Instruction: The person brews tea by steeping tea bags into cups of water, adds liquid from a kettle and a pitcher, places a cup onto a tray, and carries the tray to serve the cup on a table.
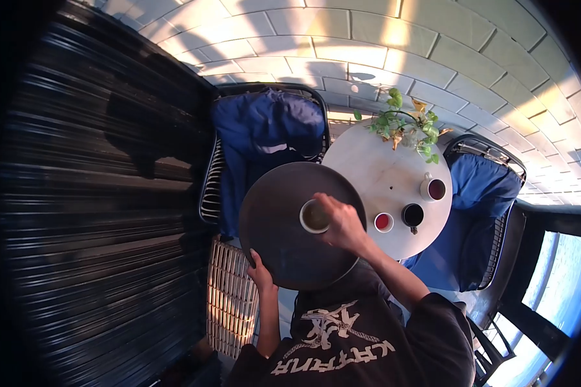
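Note:
A round dark tray (277, 251) is held up at its lower left edge by my left hand (262, 272), the thumb over the rim and the other fingers hidden beneath. On the tray stands a white cup (305, 226) with a brownish inside. My right hand (343, 226) is closed at the cup's right side, fingertips at its rim. Right of the tray, a round white table (361, 161) bears a white cup with red contents (383, 222), a black mug (412, 215) and a white mug with dark contents (435, 188).
A leafy plant (403, 122) sits at the table's far side. Chairs with blue cushions stand left (265, 129) and right (484, 193) of the table. A woven stool (229, 290) is below the tray. A block wall (368, 32) rises behind.

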The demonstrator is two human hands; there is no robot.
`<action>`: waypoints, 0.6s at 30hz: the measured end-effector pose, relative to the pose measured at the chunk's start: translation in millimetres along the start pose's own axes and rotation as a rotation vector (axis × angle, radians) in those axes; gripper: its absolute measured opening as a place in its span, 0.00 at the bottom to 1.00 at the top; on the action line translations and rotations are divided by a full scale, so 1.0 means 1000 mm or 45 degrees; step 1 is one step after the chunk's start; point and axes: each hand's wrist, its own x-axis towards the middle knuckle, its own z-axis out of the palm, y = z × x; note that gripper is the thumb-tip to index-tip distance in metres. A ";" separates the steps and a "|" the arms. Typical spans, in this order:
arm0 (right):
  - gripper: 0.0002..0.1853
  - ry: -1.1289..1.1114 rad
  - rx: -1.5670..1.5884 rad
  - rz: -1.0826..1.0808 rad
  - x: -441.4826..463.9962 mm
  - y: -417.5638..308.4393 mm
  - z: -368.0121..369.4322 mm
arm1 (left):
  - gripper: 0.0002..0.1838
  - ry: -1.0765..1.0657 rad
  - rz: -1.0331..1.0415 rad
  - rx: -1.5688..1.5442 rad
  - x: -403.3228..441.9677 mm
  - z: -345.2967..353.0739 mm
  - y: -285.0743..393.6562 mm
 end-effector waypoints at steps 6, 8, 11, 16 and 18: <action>0.39 0.298 -0.101 0.029 0.027 0.030 -0.034 | 0.40 0.081 -0.014 0.072 0.016 -0.059 -0.005; 0.39 0.332 -0.138 -0.004 0.037 0.053 -0.040 | 0.37 0.308 -0.011 0.040 -0.006 -0.059 0.009; 0.41 0.304 -0.203 0.156 0.052 0.093 -0.033 | 0.36 0.332 -0.067 0.057 -0.003 -0.082 -0.004; 0.43 0.398 -0.261 0.330 0.065 0.180 0.007 | 0.47 0.153 0.042 -0.048 0.009 -0.116 -0.042; 0.43 0.364 -0.197 0.436 0.065 0.204 0.018 | 0.49 0.314 0.013 0.155 -0.007 -0.105 -0.033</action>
